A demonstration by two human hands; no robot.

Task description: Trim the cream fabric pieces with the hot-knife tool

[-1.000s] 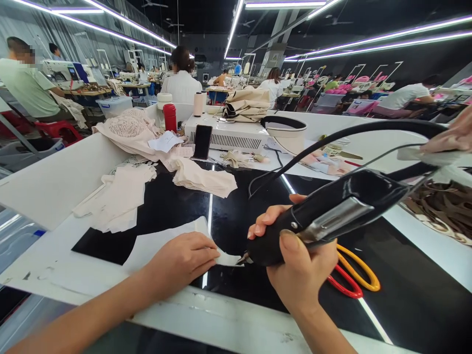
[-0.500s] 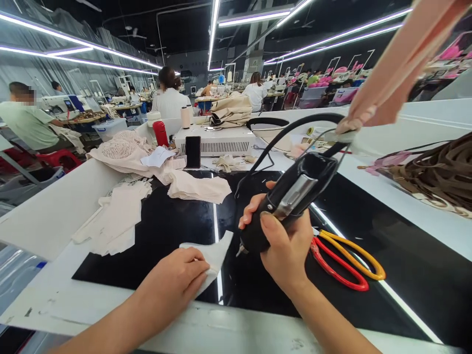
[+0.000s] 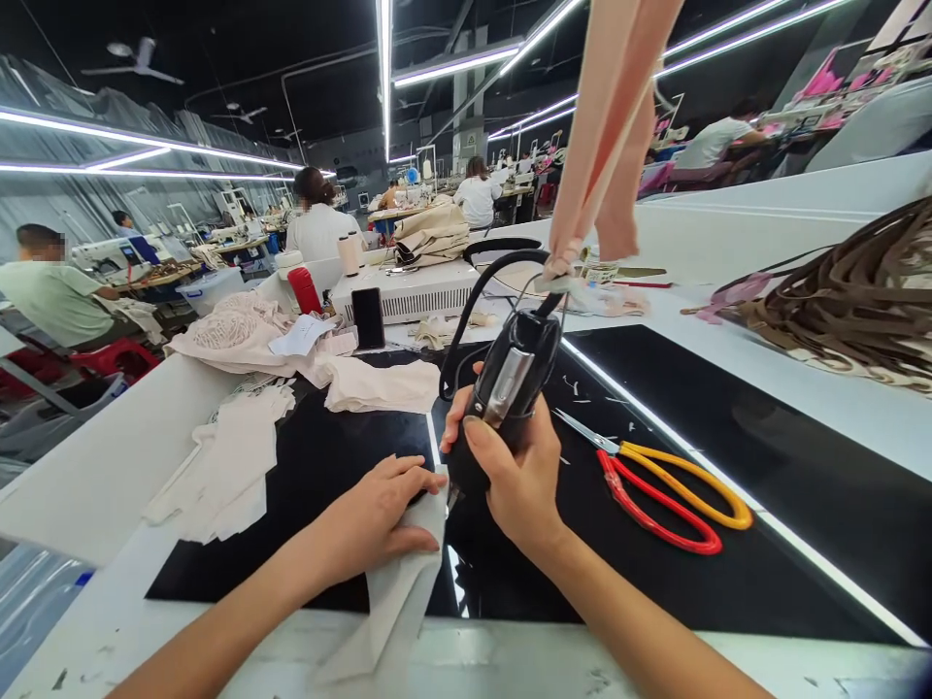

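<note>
My left hand [image 3: 382, 515] lies over a white fabric piece [image 3: 404, 587], its fingers stretched and thumb apart, pressing the cloth against a glossy black board [image 3: 291, 544]. The fabric's lower end hangs over the board's front edge. My right hand [image 3: 520, 471] is wrapped around a black corded handheld cutter [image 3: 502, 383] with a metal lever on its side. The tool's small metal tip [image 3: 452, 497] points down at the fabric's right edge, beside my left fingers. A pink fabric strip [image 3: 593, 146] tied to the cord hangs from above. Scissors [image 3: 655, 485] with red and yellow handles lie right of my right hand.
Cut fabric pieces [image 3: 233, 466] are stacked at the left, and another stack [image 3: 382, 383] lies behind my left hand. A phone [image 3: 368, 318] leans on a white vented box [image 3: 415, 291]. Brown straps [image 3: 837, 311] are heaped at the right. Co-workers sit beyond.
My left hand has gone from pinching the fabric to lying spread on it. The fabric has turned, one end now towards me. The cutter has moved to the fabric's edge; the view has shifted.
</note>
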